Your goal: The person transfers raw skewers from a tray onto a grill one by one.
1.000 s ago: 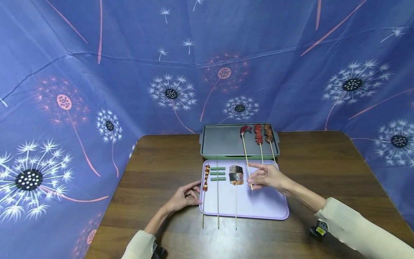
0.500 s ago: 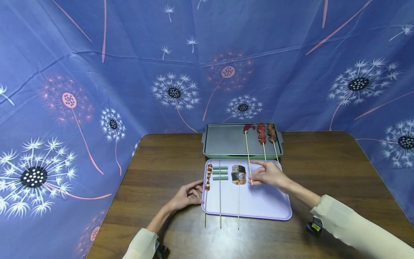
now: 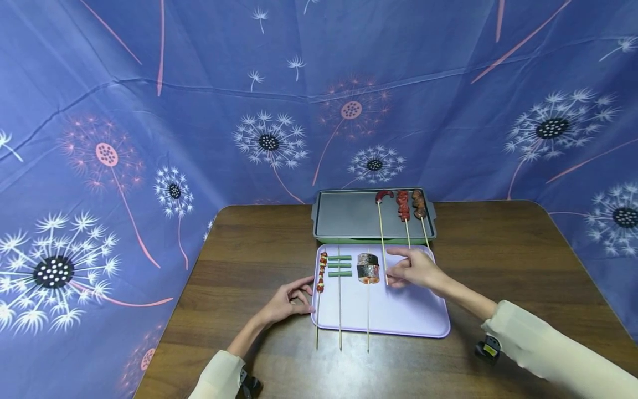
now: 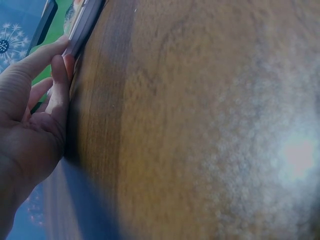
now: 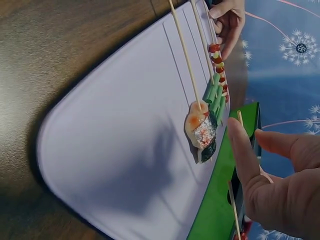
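Observation:
A skewer with a curved dark red piece lies with its head on the grey griddle and its stick slanting down over the lilac tray. Just right of that stick's lower end is my right hand; in the right wrist view its thumb and forefinger stand apart beside the stick's tip. My left hand touches the tray's left edge with loosely bent fingers. Next to it on the tray lie a small red-and-yellow skewer, a green-stalk skewer and a fish-chunk skewer.
Two more skewers, one with red meat and one with brown meat, rest on the griddle's right part. The griddle stands behind the tray on a wooden table. A blue dandelion-print cloth hangs behind.
My right fingertips have come off the stick of the curved red skewer and sit slightly right of it. That skewer's head stays on the griddle. The left hand holds its place.

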### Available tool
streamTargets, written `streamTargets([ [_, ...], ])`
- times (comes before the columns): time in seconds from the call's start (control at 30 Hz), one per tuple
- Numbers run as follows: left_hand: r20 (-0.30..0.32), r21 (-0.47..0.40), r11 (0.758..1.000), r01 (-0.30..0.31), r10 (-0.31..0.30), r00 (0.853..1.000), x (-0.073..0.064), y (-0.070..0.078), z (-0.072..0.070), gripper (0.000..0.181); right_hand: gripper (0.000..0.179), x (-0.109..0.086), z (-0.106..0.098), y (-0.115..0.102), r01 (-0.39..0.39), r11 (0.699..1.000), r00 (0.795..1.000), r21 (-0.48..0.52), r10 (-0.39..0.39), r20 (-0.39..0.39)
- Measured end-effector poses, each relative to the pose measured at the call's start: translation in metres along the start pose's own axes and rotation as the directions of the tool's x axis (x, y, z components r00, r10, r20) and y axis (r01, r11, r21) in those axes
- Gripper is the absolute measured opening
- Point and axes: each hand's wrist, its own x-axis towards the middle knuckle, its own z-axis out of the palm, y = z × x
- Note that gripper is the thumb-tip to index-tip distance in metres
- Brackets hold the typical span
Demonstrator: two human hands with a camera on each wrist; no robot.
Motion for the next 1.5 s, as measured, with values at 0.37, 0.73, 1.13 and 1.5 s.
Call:
streamTargets([
  [0.37, 0.0, 0.0, 1.0, 0.015, -0.015, 1.0, 0.0, -0.002, 0.0, 0.079, 0.059, -0.027, -0.012, 0.006, 0.096, 0.995, 0.987, -0.012, -0.094, 0.127],
  [0.73, 0.018, 0.011, 0.999, 0.033, -0.034, 0.999, -0.001, -0.003, -0.001, 0.078, 0.051, -0.064, -0.044, 0.037, 0.267, 0.963, 0.939, 0.028, -0.266, 0.22],
  [1.13, 0.015, 0.018, 1.0, 0.023, -0.024, 1.0, -0.001, -0.003, 0.0, 0.078, 0.052, -0.08, -0.09, 0.096, 0.299, 0.949, 0.952, -0.1, -0.289, 0.103],
  [1.5, -0.006, -0.003, 0.999, 0.042, -0.042, 0.999, -0.002, 0.0, 0.002, 0.079, 0.066, -0.07, -0.086, 0.127, 0.446, 0.863, 0.89, -0.237, -0.456, 0.013],
])
